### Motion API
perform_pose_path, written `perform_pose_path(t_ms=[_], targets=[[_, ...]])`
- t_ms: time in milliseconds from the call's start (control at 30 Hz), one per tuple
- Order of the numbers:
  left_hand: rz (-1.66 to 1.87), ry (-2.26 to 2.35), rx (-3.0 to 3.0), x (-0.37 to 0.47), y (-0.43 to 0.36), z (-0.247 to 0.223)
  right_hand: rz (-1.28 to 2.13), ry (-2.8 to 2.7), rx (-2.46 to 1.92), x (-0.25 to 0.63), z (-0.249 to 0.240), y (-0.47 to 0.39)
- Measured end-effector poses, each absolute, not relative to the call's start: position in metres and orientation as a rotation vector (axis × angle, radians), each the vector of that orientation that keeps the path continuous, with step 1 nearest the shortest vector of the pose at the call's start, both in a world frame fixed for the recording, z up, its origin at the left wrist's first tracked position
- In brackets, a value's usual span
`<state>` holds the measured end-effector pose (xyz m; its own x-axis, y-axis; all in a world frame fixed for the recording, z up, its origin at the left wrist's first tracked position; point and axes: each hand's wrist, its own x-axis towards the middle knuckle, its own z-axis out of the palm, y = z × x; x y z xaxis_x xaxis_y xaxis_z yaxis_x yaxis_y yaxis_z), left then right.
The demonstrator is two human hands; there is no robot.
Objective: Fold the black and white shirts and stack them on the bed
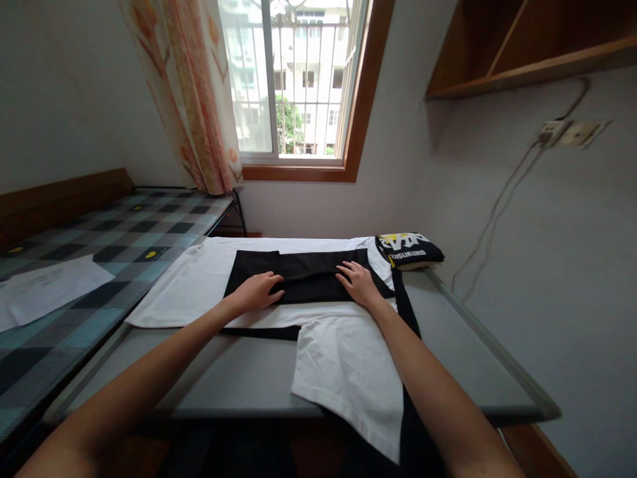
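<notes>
A black folded garment [313, 279] lies as a long flat strip on top of a spread white T-shirt [199, 285]. My left hand [256, 292] rests on the strip's left part, palm down, thumb apart from the fingers. On the right part lies my right hand [359, 284], its fingers spread over the black cloth. One white sleeve [355, 378] hangs over the near table edge. More black cloth [263, 333] shows beneath the white shirt, and also to the right of it.
A grey table [478, 345] carries the clothes. At its far right sits a folded black garment with white and yellow print [411, 251]. To the left stands a bed with a checked cover [169, 219] and white papers [54, 289]. A cable [497, 199] hangs down the right wall.
</notes>
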<state>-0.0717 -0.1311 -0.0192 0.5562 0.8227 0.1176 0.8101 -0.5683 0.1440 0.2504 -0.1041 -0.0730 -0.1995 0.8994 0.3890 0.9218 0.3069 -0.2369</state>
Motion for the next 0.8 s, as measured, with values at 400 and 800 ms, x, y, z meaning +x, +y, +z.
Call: perform_pose_path(t_ms=[400,800], targets=[[0.032,1.654,2.921,-0.046,-0.143,-0.023,-0.068,-2.130,-1.608,0.251,-0.073,-0.104],[0.047,1.655,2.885,-0.065,-0.134,-0.008,-0.037,-2.127,-1.613,0.251,-0.073,-0.103]])
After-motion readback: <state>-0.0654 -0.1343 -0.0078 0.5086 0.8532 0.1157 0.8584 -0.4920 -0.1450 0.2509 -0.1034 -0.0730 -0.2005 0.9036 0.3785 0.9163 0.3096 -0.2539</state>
